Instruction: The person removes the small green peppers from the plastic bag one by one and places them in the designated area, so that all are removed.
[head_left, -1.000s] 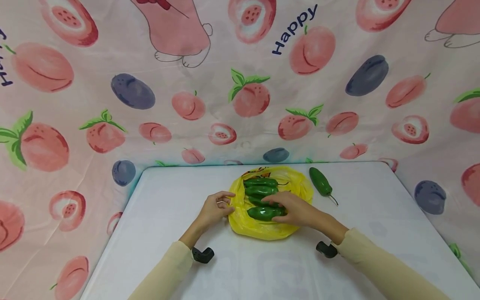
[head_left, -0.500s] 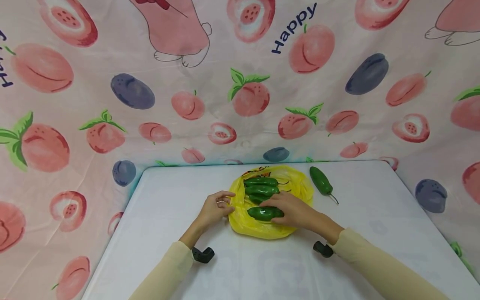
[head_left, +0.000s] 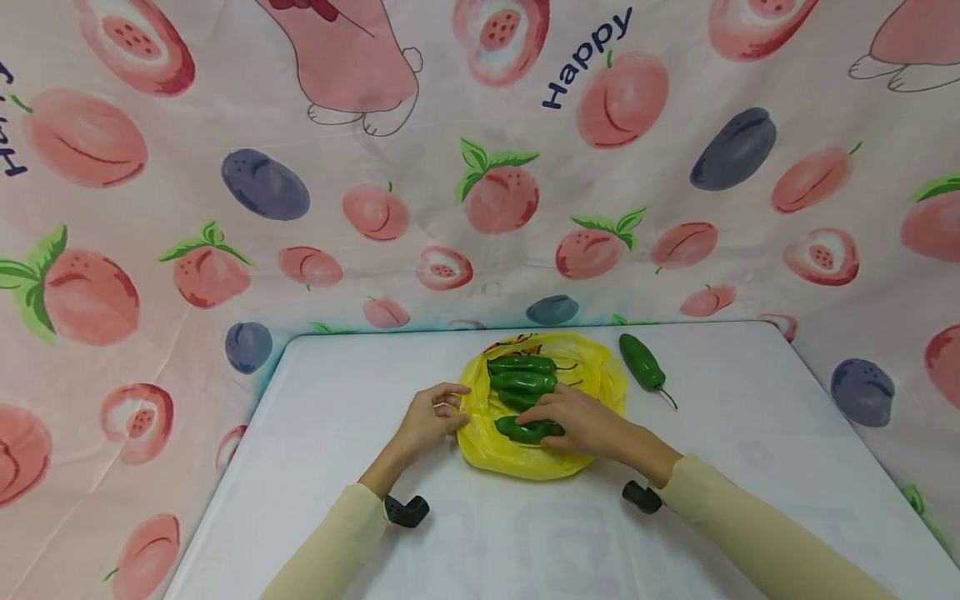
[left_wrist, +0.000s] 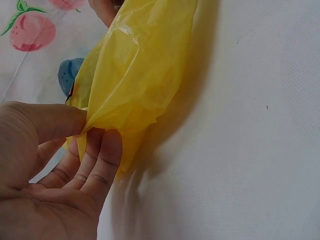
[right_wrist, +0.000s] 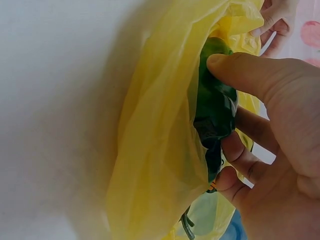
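Note:
A yellow plastic bag lies on the white table with its mouth spread, and several green chili peppers rest in a row inside it. My left hand pinches the bag's left rim between thumb and fingers; the left wrist view shows the thin plastic gathered there. Reaching in from the right, my right hand holds the front chili pepper. In the right wrist view the thumb presses on this pepper while the other fingers curl along its far side. Its stem end is partly hidden.
A single green chili pepper lies on the white table to the right of the bag, stem toward the front. Behind the table hangs a fruit-printed cloth. A dark wrist device sits at each sleeve.
My right hand has shifted slightly left and toward the front, from the pepper behind onto the front pepper. My left hand stays at the bag's rim.

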